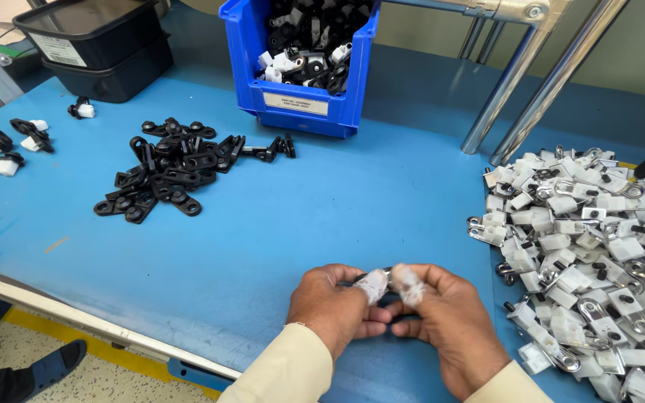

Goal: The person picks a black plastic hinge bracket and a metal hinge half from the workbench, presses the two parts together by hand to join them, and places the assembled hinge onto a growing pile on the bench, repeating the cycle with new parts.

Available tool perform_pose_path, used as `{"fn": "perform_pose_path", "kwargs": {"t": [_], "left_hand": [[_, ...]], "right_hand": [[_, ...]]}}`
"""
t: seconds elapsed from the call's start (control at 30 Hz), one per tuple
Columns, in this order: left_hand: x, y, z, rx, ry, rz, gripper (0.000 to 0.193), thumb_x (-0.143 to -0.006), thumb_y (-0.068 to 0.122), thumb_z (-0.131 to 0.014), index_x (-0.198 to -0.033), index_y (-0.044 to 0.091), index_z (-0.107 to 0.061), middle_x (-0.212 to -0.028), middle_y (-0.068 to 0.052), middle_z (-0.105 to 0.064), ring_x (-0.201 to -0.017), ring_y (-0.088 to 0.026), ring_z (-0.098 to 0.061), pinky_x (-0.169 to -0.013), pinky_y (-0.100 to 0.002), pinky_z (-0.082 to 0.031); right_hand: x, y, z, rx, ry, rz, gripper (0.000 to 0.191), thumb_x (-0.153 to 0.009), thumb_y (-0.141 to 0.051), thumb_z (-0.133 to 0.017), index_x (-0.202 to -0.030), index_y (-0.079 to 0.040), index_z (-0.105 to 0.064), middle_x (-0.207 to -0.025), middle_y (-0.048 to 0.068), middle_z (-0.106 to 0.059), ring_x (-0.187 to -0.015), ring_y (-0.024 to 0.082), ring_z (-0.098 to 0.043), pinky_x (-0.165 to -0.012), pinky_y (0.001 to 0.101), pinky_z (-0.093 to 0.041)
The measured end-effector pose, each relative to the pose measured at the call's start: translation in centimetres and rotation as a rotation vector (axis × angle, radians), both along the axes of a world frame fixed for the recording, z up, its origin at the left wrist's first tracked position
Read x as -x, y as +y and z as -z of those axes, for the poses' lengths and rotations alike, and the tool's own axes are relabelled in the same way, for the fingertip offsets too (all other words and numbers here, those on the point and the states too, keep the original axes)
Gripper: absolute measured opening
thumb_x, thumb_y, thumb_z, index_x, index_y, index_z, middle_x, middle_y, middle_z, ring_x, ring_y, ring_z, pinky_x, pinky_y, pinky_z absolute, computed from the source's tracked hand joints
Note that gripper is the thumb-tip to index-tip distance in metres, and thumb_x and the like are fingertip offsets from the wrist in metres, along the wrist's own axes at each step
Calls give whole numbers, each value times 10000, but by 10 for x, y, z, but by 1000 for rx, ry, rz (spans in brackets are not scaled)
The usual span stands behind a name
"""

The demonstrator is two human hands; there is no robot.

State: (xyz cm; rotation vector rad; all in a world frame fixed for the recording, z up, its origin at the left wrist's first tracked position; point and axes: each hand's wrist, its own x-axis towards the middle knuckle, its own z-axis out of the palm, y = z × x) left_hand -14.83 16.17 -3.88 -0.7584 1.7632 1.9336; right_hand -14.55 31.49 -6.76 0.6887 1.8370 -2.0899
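Observation:
My left hand (pixel 335 304) and my right hand (pixel 446 322) meet low in the middle of the blue table (pixel 300 216). Both thumbs wear white tape. Between the fingers of both hands sits a small black part (pixel 390 298), mostly hidden by the thumbs. To the right lies a large heap of white-and-metal clips (pixel 591 254), close to my right hand. A pile of black plastic links (pixel 169 172) lies further off to the upper left.
A blue bin (pixel 300 104) with mixed black and white parts stands at the back centre. Black trays (pixel 95 45) sit at the back left, with a few assembled black-and-white pieces (pixel 16 142) nearby. Metal frame legs (pixel 520 89) rise at the back right. A person's shoes (pixel 16 366) show below the table edge.

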Motion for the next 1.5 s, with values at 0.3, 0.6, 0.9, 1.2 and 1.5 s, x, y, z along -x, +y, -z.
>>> {"fn": "perform_pose_path", "kwargs": {"t": [0.3, 0.6, 0.9, 1.2, 1.5], "left_hand": [[-3, 2, -3, 308, 158, 85, 275, -856, -24, -646, -1118, 16, -719, -836, -106, -800, -693, -151, -796, -630, -265, -654], [-3, 7, -8, 232, 82, 27, 213, -876, 70, -706, -1061, -26, -751, -848, -133, -815, -677, -159, -788, -601, -268, -649], [0, 4, -10, 118, -23, 18, 219, -918, 147, -736, -1063, -14, -710, -902, -137, -795, -696, -171, -779, -617, -278, -655], [-4, 5, 3, 60, 9, 12, 195, -894, 119, -708, -1018, -31, -689, -883, -139, -778, -717, -197, -776, -622, -303, -652], [-8, 0, 16, -293, -125, -50, 195, -936, 155, -695, -1016, -8, -626, -895, -131, -739, -785, -198, -768, -723, -333, -676]], "right_hand": [[11, -15, 8, -17, 42, 119, 207, -966, -120, -645, -917, 74, -699, -821, 179, -737, -666, 249, -687, -652, 364, -596], [-4, -22, 3, -553, 307, 24, 279, -976, -215, -614, -961, 17, -768, -736, 159, -795, -598, 187, -724, -582, 331, -593], [-1, -4, 9, -71, 108, 10, 261, -993, -190, -590, -1057, 32, -710, -874, 148, -764, -721, 203, -717, -649, 337, -590], [-4, -23, 7, -409, 302, 86, 208, -914, -17, -556, -1007, 21, -738, -816, 131, -782, -669, 205, -744, -580, 321, -613], [-3, -4, 4, 17, 91, 93, 254, -972, -133, -609, -1148, 39, -670, -967, 157, -744, -791, 199, -703, -696, 350, -578]]}}
